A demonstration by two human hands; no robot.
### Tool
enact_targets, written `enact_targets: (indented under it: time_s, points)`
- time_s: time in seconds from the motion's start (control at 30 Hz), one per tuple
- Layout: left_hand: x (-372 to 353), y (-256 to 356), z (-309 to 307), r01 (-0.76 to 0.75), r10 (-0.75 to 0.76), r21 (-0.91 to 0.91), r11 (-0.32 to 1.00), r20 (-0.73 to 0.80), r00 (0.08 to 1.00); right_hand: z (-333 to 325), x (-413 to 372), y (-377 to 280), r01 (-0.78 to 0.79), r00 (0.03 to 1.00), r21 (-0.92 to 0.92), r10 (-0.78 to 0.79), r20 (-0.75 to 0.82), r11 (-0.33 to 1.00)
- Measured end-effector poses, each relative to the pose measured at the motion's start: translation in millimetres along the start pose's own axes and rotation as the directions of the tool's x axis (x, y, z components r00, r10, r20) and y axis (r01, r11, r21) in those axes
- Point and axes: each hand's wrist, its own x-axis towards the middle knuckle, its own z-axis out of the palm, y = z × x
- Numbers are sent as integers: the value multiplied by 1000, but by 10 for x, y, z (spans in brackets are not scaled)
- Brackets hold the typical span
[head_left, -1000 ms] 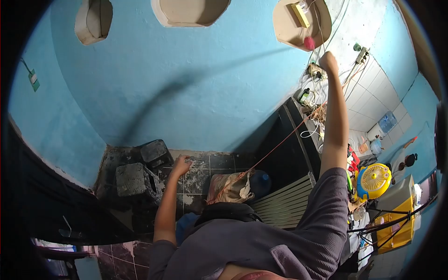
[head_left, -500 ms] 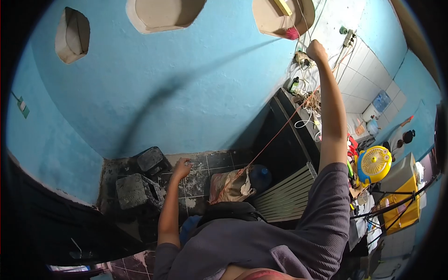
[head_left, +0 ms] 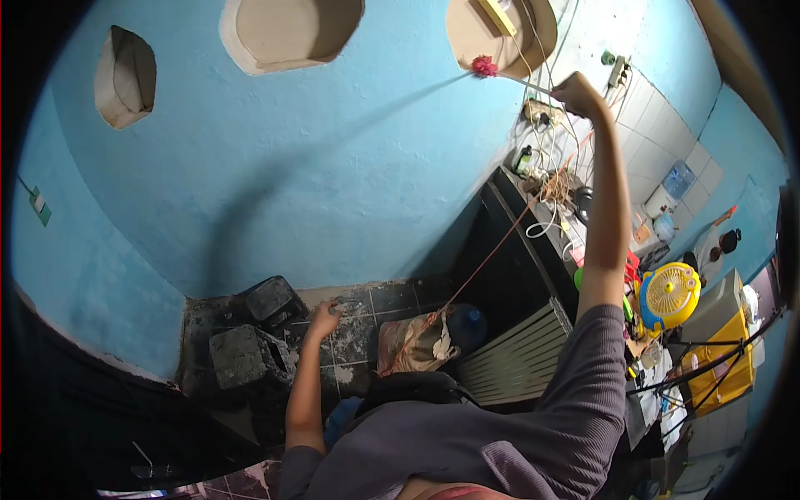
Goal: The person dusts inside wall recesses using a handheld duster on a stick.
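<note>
My right hand (head_left: 578, 95) is raised at the upper right, its fingers closed on the handle of a thin stick with a red tuft (head_left: 484, 66) at its far end. The tuft is at the lower edge of the right wall niche (head_left: 467, 33), which holds a yellow bar (head_left: 497, 17). White cables hang close to the stick. My left hand (head_left: 325, 319) is low, in front of the dark tiled floor, with its fingers curled; what they hold, if anything, is too small to name.
Two dark, dusty blocks (head_left: 247, 357) lie at the lower left. A brown bag (head_left: 417, 343) and a blue water bottle (head_left: 467, 327) stand beside the black cabinet (head_left: 492, 242). At the right are a yellow fan (head_left: 669, 297) and a person (head_left: 713, 250).
My right hand has moved slightly down and to the right, and its wrist has bent. The red tuft has shifted left, and the stick now shows. My left hand has barely moved.
</note>
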Motion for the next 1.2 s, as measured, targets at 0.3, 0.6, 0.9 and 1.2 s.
enact_targets:
  time_s: [0.3, 0.6, 0.9, 1.2]
  points:
    - [16, -44, 32, 117, -108, -77, 990, 112, 988, -42, 44, -321, -83, 970, 341, 155, -189, 936]
    - [33, -93, 153, 77, -70, -62, 995, 108, 992, -170, -110, -282, -216, 975, 94, 220, -41, 972]
    - [-120, 284, 23, 105, -84, -109, 988, 185, 979, 178, -242, -180, -49, 999, 8, 49, -22, 999]
    - [-108, 285, 72, 143, -123, -99, 985, 187, 975, 36, -423, -417, -50, 996, 3, 50, -73, 999]
